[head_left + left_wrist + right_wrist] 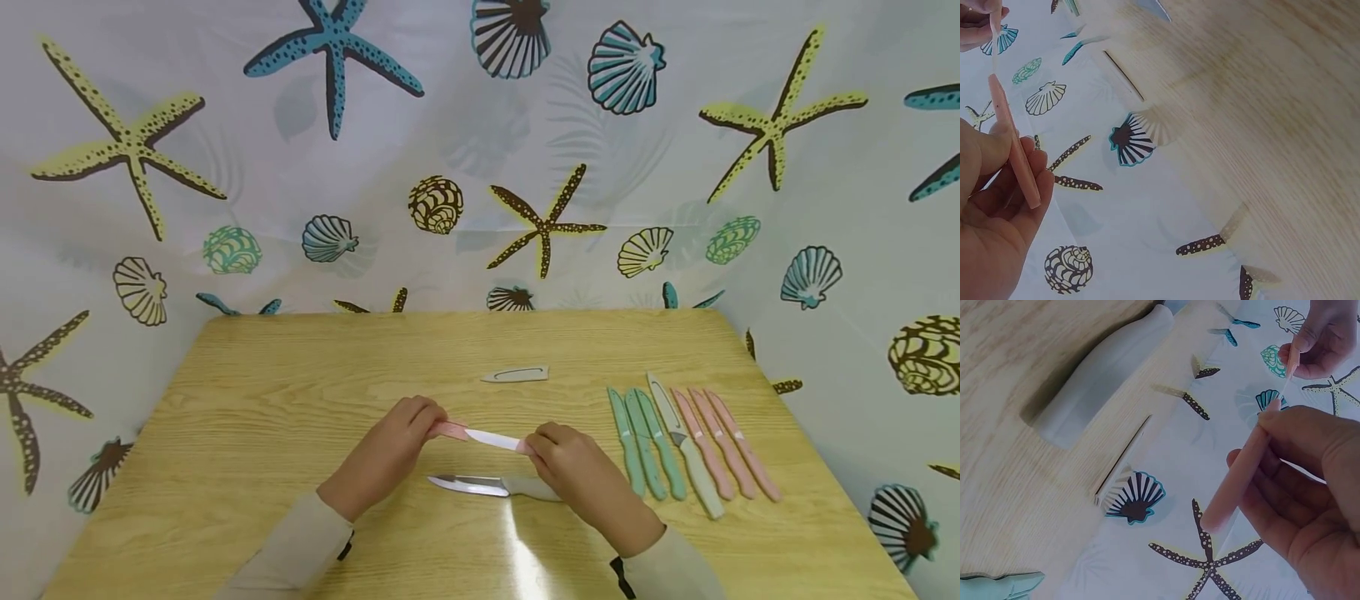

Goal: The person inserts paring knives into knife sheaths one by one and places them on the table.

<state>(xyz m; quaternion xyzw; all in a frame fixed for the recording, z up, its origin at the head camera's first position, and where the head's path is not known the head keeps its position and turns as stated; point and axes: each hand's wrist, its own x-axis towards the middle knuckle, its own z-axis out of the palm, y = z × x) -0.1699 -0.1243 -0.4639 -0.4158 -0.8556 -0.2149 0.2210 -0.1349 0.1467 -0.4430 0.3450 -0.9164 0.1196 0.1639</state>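
Note:
My left hand (393, 446) pinches a pink blade sheath (452, 429) between thumb and fingers, seen along its length in the left wrist view (1019, 153). Opposite it, my right hand (581, 471) grips the pink handle (1238, 478) of a knife. That knife's bare white blade (493, 439) spans the gap between both hands, its tip at the sheath's end; whether the tip is inside, I cannot tell. Below them on the table lies an unsheathed knife with a shiny blade (471, 485) and a white handle (1107, 375), partly behind my right hand in the head view.
A loose white sheath (516, 375) lies farther back on the wooden table (315, 358). At the right stand in a row several sheathed knives: green ones (647, 450), a white one (699, 475) and pink ones (738, 454). A shell-patterned cloth (480, 142) borders the table's back and sides.

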